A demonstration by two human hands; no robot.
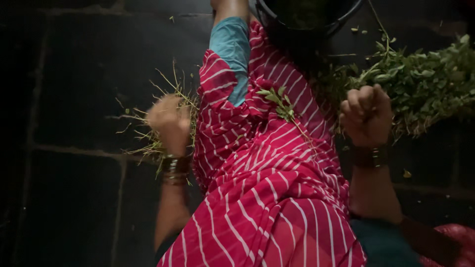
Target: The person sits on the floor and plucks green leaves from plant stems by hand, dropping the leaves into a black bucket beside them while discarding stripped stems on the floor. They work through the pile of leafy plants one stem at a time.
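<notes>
On the dark floor [74,198], the left hand [169,121] closes on bare stems [148,143]; the right hand [366,116], fisted, touches the leafy heap [425,84].

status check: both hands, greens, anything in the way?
Left hand on stripped stems. Right hand fisted at leafy greens pile. Loose sprig on red striped cloth.

Red sari [267,188] with thin white stripes, teal blouse sleeve [231,49], bangles [174,168] on both wrists.
</notes>
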